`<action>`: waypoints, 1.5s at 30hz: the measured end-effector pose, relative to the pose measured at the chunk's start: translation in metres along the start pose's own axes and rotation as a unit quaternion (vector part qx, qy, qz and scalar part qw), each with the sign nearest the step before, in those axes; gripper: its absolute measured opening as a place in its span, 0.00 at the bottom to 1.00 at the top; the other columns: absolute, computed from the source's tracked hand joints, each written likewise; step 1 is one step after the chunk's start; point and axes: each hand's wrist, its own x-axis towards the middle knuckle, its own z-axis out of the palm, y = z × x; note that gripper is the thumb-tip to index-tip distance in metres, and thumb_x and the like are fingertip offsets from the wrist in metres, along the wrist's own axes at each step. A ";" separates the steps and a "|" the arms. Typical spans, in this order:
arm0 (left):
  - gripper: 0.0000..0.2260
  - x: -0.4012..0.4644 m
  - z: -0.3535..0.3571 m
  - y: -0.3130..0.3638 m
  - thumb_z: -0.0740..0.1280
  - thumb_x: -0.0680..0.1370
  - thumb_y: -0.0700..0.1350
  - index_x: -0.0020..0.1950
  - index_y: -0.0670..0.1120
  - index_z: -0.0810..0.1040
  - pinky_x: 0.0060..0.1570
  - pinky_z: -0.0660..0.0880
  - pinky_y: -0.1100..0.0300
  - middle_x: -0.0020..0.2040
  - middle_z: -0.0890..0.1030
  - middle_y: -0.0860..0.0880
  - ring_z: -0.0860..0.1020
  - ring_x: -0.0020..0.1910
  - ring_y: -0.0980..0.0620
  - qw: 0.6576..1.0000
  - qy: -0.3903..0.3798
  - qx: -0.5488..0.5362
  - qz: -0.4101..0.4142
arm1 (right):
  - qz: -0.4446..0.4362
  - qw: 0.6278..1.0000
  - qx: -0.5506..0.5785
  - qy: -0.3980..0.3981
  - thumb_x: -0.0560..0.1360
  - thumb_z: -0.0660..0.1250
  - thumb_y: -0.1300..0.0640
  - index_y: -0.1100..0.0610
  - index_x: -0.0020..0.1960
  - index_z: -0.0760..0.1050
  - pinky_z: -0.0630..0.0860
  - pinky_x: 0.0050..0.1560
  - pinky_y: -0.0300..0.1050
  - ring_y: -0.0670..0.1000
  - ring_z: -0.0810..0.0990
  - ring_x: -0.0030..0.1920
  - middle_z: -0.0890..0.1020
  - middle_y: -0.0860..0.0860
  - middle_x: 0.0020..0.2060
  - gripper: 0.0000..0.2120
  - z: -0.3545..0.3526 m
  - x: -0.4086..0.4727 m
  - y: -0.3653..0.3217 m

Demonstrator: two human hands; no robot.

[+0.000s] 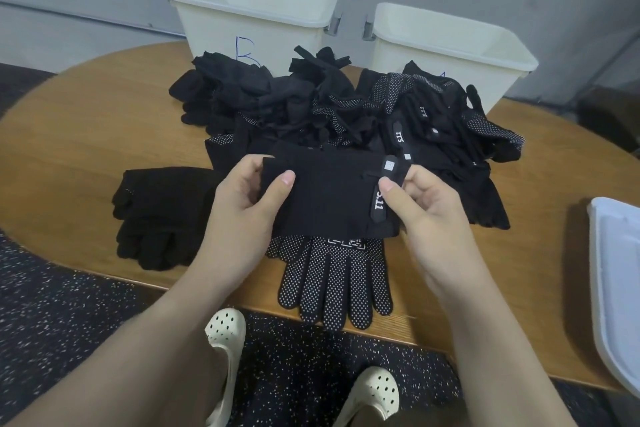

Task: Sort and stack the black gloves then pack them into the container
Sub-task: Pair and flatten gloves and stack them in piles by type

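Both hands hold one black glove [329, 194] just above the table's near side. My left hand [247, 198] grips its left edge, thumb on top. My right hand [420, 204] pinches its right edge beside a strap printed 5.11. Under it lies a dotted glove [334, 282], fingers pointing over the table's front edge. A stack of plain black gloves [159, 215] lies to the left. A big loose pile of black gloves [346, 114] fills the table's middle. Behind it stand two cream bins, one marked B [249, 15] and another [450, 45] to its right.
The round wooden table [86, 121] has a bare strip on its left side. A white tray [620, 288] overhangs the table's right edge. Below the front edge are speckled dark floor and my two cream perforated shoes [225, 326].
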 end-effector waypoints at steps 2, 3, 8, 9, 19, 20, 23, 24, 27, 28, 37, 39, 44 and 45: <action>0.14 -0.002 0.002 -0.001 0.68 0.83 0.46 0.68 0.46 0.75 0.57 0.76 0.66 0.58 0.81 0.56 0.80 0.57 0.61 0.997 0.032 0.048 0.042 | -0.001 0.999 0.027 0.022 0.80 0.69 0.56 0.67 0.52 0.77 0.77 0.63 0.68 0.64 0.84 0.50 0.84 0.64 0.45 0.13 -0.001 0.000 -0.002; 0.20 -0.004 0.003 -0.001 0.68 0.81 0.50 0.71 0.47 0.72 0.59 0.74 0.65 0.61 0.79 0.56 0.77 0.60 0.60 0.993 0.045 0.081 0.074 | 0.003 0.999 0.043 0.029 0.81 0.69 0.58 0.64 0.52 0.80 0.78 0.63 0.67 0.64 0.84 0.52 0.84 0.66 0.48 0.09 -0.001 -0.001 -0.003; 0.37 -0.012 0.011 0.001 0.74 0.73 0.63 0.78 0.51 0.69 0.75 0.62 0.46 0.77 0.67 0.55 0.63 0.77 0.54 0.922 -0.062 0.296 0.244 | 0.025 0.992 0.120 0.027 0.80 0.69 0.59 0.68 0.55 0.79 0.77 0.64 0.67 0.60 0.82 0.52 0.81 0.72 0.53 0.11 0.006 -0.003 -0.008; 0.38 -0.013 0.016 -0.001 0.75 0.73 0.63 0.78 0.52 0.69 0.76 0.62 0.44 0.78 0.66 0.56 0.62 0.78 0.54 0.914 -0.087 0.313 0.241 | 0.028 0.992 0.121 0.020 0.81 0.68 0.60 0.68 0.57 0.79 0.78 0.63 0.66 0.59 0.83 0.52 0.82 0.70 0.53 0.11 0.007 -0.004 -0.009; 0.08 -0.016 0.025 0.012 0.65 0.84 0.41 0.59 0.48 0.83 0.57 0.75 0.64 0.53 0.84 0.57 0.81 0.55 0.59 0.965 0.003 0.143 0.220 | -0.024 0.998 0.050 0.014 0.81 0.67 0.53 0.56 0.53 0.83 0.78 0.48 0.47 0.52 0.84 0.50 0.87 0.54 0.49 0.09 0.011 -0.004 -0.009; 0.07 -0.017 0.024 0.017 0.64 0.84 0.43 0.52 0.51 0.81 0.50 0.74 0.67 0.47 0.83 0.61 0.81 0.49 0.61 0.972 0.012 0.113 0.206 | -0.046 0.998 0.019 0.028 0.81 0.69 0.52 0.53 0.54 0.83 0.78 0.51 0.47 0.51 0.84 0.52 0.87 0.52 0.50 0.07 0.011 -0.005 -0.009; 0.13 -0.017 0.020 0.024 0.61 0.83 0.49 0.39 0.55 0.73 0.39 0.70 0.72 0.34 0.77 0.63 0.77 0.37 0.64 0.988 0.007 0.057 0.146 | -0.053 0.998 -0.014 0.015 0.76 0.71 0.49 0.48 0.61 0.81 0.77 0.61 0.43 0.46 0.82 0.60 0.86 0.46 0.56 0.14 0.010 -0.005 -0.010; 0.14 -0.015 0.019 0.023 0.62 0.83 0.51 0.36 0.53 0.73 0.37 0.71 0.71 0.32 0.77 0.61 0.76 0.36 0.63 0.992 0.002 0.039 0.120 | -0.042 0.999 -0.015 -0.003 0.75 0.71 0.48 0.48 0.62 0.80 0.76 0.62 0.43 0.45 0.82 0.60 0.85 0.45 0.57 0.16 0.011 -0.005 -0.011; 0.18 -0.013 0.018 0.018 0.63 0.82 0.54 0.40 0.43 0.80 0.42 0.80 0.59 0.39 0.84 0.48 0.83 0.42 0.54 0.999 -0.021 -0.016 0.047 | -0.021 0.999 -0.002 -0.050 0.76 0.74 0.50 0.47 0.58 0.82 0.81 0.57 0.47 0.50 0.85 0.55 0.87 0.47 0.51 0.11 0.016 -0.006 -0.013; 0.19 -0.013 0.018 0.016 0.63 0.82 0.54 0.43 0.42 0.82 0.44 0.81 0.56 0.41 0.85 0.46 0.84 0.45 0.51 0.999 -0.030 -0.033 0.029 | -0.022 0.998 0.002 -0.051 0.77 0.73 0.51 0.48 0.54 0.84 0.82 0.53 0.49 0.53 0.86 0.51 0.88 0.50 0.47 0.06 0.019 -0.007 -0.014; 0.08 -0.010 0.013 0.004 0.67 0.83 0.45 0.52 0.44 0.85 0.47 0.82 0.55 0.46 0.88 0.51 0.86 0.49 0.52 0.998 -0.059 -0.016 -0.006 | 0.023 0.999 -0.041 0.003 0.81 0.68 0.44 0.62 0.41 0.80 0.68 0.44 0.52 0.53 0.72 0.39 0.77 0.66 0.36 0.21 0.011 -0.003 -0.006; 0.08 -0.010 0.014 0.001 0.67 0.83 0.45 0.52 0.44 0.85 0.48 0.84 0.51 0.46 0.88 0.50 0.86 0.48 0.50 0.999 -0.053 0.001 -0.013 | 0.031 0.998 -0.046 0.002 0.82 0.67 0.44 0.60 0.41 0.81 0.71 0.45 0.50 0.52 0.75 0.40 0.80 0.61 0.37 0.21 0.010 -0.003 -0.006; 0.12 -0.010 0.018 -0.004 0.67 0.83 0.49 0.48 0.43 0.85 0.47 0.82 0.39 0.43 0.86 0.47 0.85 0.46 0.45 0.998 -0.037 0.046 -0.005 | 0.031 0.988 -0.130 -0.071 0.75 0.75 0.46 0.51 0.53 0.85 0.81 0.47 0.43 0.44 0.85 0.49 0.87 0.45 0.45 0.11 0.009 -0.011 -0.007; 0.13 -0.010 0.019 -0.004 0.67 0.83 0.51 0.47 0.44 0.85 0.45 0.82 0.40 0.41 0.86 0.48 0.85 0.44 0.46 0.997 -0.037 0.060 -0.002 | 0.033 0.985 -0.152 -0.080 0.74 0.76 0.47 0.49 0.55 0.84 0.82 0.47 0.42 0.42 0.86 0.50 0.87 0.42 0.47 0.11 0.008 -0.012 -0.005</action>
